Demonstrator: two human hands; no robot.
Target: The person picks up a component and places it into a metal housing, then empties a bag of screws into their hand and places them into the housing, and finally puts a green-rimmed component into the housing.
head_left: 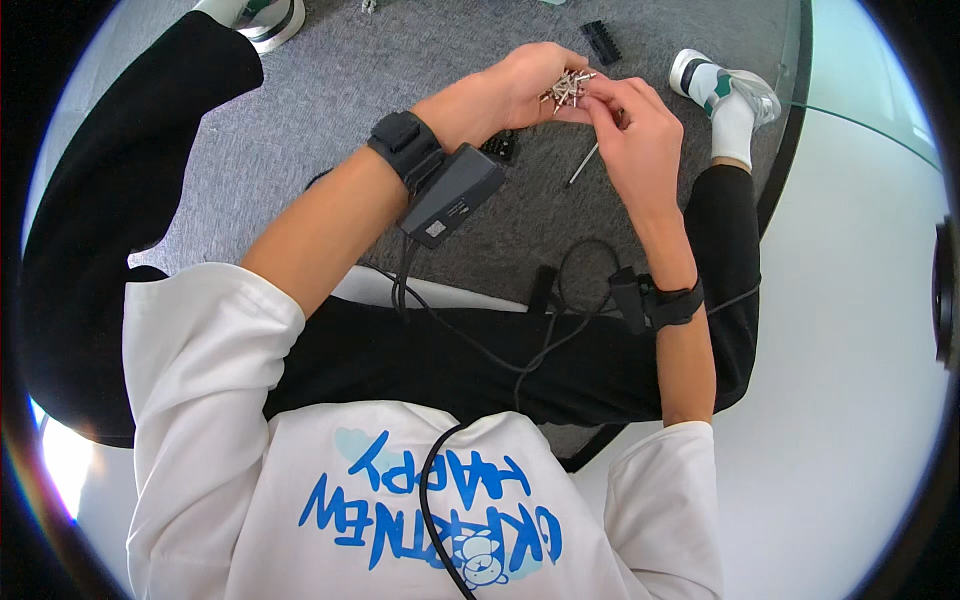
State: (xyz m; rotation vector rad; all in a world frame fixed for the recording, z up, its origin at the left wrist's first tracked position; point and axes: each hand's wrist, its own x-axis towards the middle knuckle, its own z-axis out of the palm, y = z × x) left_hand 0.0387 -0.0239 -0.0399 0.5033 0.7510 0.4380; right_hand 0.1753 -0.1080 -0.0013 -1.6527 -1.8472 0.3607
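Keep your left hand [510,90] cupped and level under the cluster of small silver metal screws [567,87] it holds above the grey carpet. Pinch one screw with your right hand [630,125] fingertips. A thin metal rod [583,165] lies on the carpet beyond.

The left hand [515,85] cups a small heap of screws [567,88], and the right hand [635,130] meets it from the right, fingertips touching the heap — both held above the carpet [300,110]. On the carpet beneath the hands lie a thin rod [584,163] and a small block [501,146], with another block [601,41] farther ahead. A shoe [725,95] rests to the right — another [255,18] far left.
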